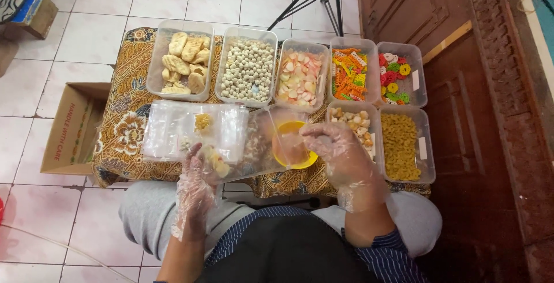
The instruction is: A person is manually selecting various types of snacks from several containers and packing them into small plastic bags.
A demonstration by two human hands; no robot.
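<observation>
Nearest the person, the left hand [196,188], in a thin clear plastic glove, has its fingers closed on the lower edge of a clear plastic bag [254,144] holding a few pale snack pieces. The gloved right hand [340,153] pinches the rim of a small yellow plastic scoop cup [291,144] at the bag's mouth. Left of the bag lies a stack of clear empty bags [173,130] on the brown floral tablecloth [124,127]. Beyond the bag stand clear rectangular tubs: tan flat crackers [183,61], small grey-white balls [248,69], pink-white chips [300,78]; right of it, yellow curls [399,144].
</observation>
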